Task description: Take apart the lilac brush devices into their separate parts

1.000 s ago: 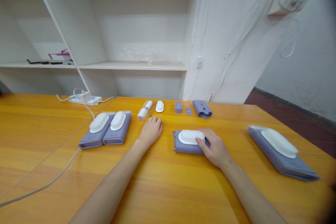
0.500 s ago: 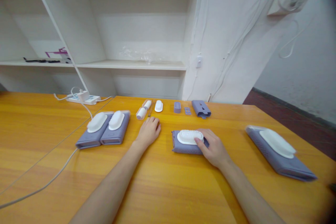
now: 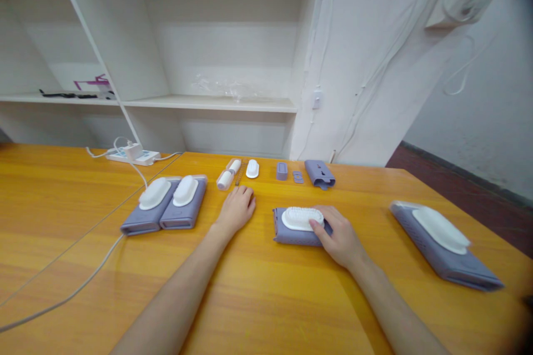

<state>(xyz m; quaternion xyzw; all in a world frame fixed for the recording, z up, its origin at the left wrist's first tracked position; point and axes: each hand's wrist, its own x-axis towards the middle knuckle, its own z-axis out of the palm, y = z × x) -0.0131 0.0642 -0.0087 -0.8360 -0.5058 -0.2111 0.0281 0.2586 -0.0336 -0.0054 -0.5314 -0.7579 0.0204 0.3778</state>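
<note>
My right hand (image 3: 339, 236) is closed on the right end of a grey-purple, box-shaped scrubbing brush (image 3: 297, 236). A white oval head with bumpy bristles (image 3: 302, 218) sits on its upper face, and my thumb lies against that head's edge. The box lies crosswise on the wooden table. My left hand (image 3: 237, 209) rests palm down on the table, its fingers curled in and nothing seen in them; the fingertips are partly hidden. Just beyond it lie a thin coil spring (image 3: 240, 173), a clear tube with white parts (image 3: 229, 174) and a small white oval piece (image 3: 252, 168).
Two similar brushes (image 3: 169, 205) lie side by side at left, another (image 3: 445, 244) at right. Behind are a small purple tray (image 3: 282, 171), a flat purple piece (image 3: 297, 177) and a purple housing (image 3: 320, 173). Cables run from a power strip (image 3: 144, 157) across the left side.
Both hands and the brush stay where they were. Only the view has shifted very slightly.
</note>
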